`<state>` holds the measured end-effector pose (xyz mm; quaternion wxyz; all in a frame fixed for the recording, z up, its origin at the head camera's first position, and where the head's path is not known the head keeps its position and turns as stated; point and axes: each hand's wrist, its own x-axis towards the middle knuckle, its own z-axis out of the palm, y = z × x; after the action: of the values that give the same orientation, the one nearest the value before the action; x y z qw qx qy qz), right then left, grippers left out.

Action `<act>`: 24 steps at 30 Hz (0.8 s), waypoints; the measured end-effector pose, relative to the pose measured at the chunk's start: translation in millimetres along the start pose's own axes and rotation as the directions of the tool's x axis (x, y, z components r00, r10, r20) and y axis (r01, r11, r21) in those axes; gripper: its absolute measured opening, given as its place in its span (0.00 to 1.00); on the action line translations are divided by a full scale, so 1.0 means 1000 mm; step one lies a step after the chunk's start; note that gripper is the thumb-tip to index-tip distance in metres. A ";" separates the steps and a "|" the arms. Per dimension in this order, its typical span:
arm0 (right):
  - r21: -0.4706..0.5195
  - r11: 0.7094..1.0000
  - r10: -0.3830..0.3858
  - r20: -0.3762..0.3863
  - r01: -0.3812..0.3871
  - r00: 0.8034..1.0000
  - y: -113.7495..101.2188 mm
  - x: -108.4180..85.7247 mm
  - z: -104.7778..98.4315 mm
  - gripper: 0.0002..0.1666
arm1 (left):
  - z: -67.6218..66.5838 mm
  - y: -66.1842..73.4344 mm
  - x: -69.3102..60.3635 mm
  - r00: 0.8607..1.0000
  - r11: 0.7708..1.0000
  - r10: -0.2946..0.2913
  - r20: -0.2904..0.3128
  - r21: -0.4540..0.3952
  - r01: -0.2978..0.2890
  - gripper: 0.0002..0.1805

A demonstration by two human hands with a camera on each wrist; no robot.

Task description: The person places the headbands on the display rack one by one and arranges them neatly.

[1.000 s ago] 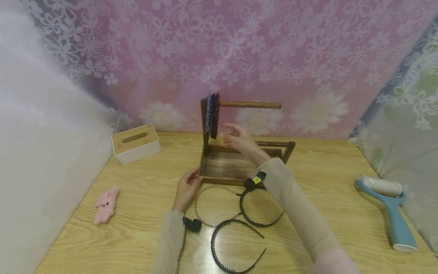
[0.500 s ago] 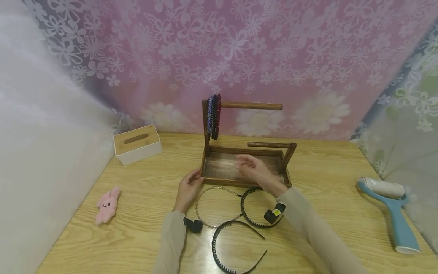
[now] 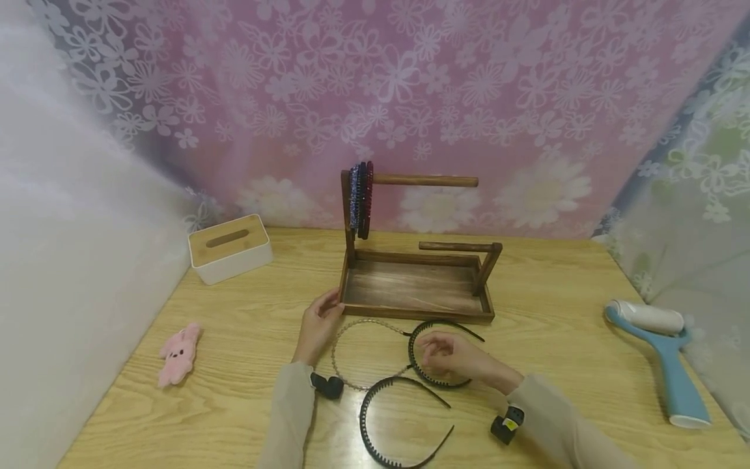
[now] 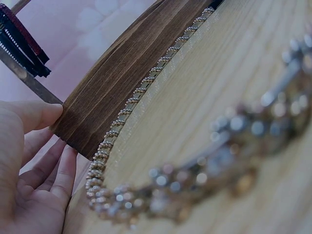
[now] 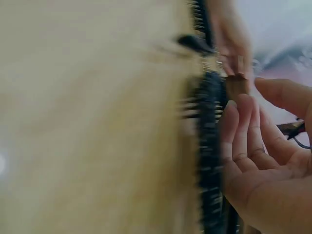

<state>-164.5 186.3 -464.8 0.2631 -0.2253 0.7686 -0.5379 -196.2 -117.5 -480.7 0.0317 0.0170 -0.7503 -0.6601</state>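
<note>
My left hand [image 3: 319,326] grips the near left corner of a dark wooden headband rack [image 3: 410,313], thumb and fingers on either side of the corner in the left wrist view. Relaxed and holding nothing, my right hand [image 3: 454,355] hovers over a black toothed headband [image 3: 411,348]; whether it touches it I cannot tell. A beaded headband [image 3: 334,352] lies left of that one, and another black toothed headband [image 3: 363,417] lies nearer me. On the rack's upper bar hang a blue glittery headband [image 3: 354,198], a black one [image 3: 363,202] and a red one [image 3: 370,195].
A white tissue box [image 3: 234,264] with a wooden lid stands at the back left. Closer on that side lies a pink plush toy [image 3: 178,355]. A blue-handled lint roller [image 3: 674,365] is at the far right. The rack's lower bar [image 3: 454,247] points left.
My right hand has come down from beside the hanging headbands, across the rack's tray, to the black headband on the table. The left hand has stayed at the rack's corner.
</note>
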 end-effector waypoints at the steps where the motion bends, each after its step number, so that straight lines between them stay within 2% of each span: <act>1: -0.001 1.000 0.013 0.014 -0.013 1.000 0.002 -0.003 0.002 0.25 | 0.000 -0.005 0.003 1.000 1.000 -0.003 -0.001 -0.002 0.003 0.24; 5: -0.059 0.998 0.010 0.021 -0.009 1.000 0.005 -0.013 0.007 0.23 | -0.001 -0.028 0.014 1.000 1.000 0.003 -0.014 0.002 -0.003 0.24; 10: -0.189 0.982 -0.005 -0.002 0.004 1.000 0.004 -0.018 0.010 0.22 | 0.000 -0.028 0.014 1.000 1.000 0.004 -0.019 0.001 -0.004 0.24; 15: -0.333 0.942 -0.042 -0.004 0.039 0.999 -0.002 -0.022 0.012 0.20 | 0.002 -0.027 0.011 1.000 1.000 0.020 -0.010 -0.002 -0.020 0.24; 24: -0.399 0.917 -0.020 0.008 0.022 1.000 -0.007 -0.026 0.013 0.21 | 0.002 -0.029 0.013 1.000 1.000 0.014 -0.020 0.009 -0.014 0.23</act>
<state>-135.9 191.0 -457.7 0.2071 -0.2833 0.8591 -0.3725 -209.6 -120.1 -509.7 0.0436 0.0186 -0.7530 -0.6563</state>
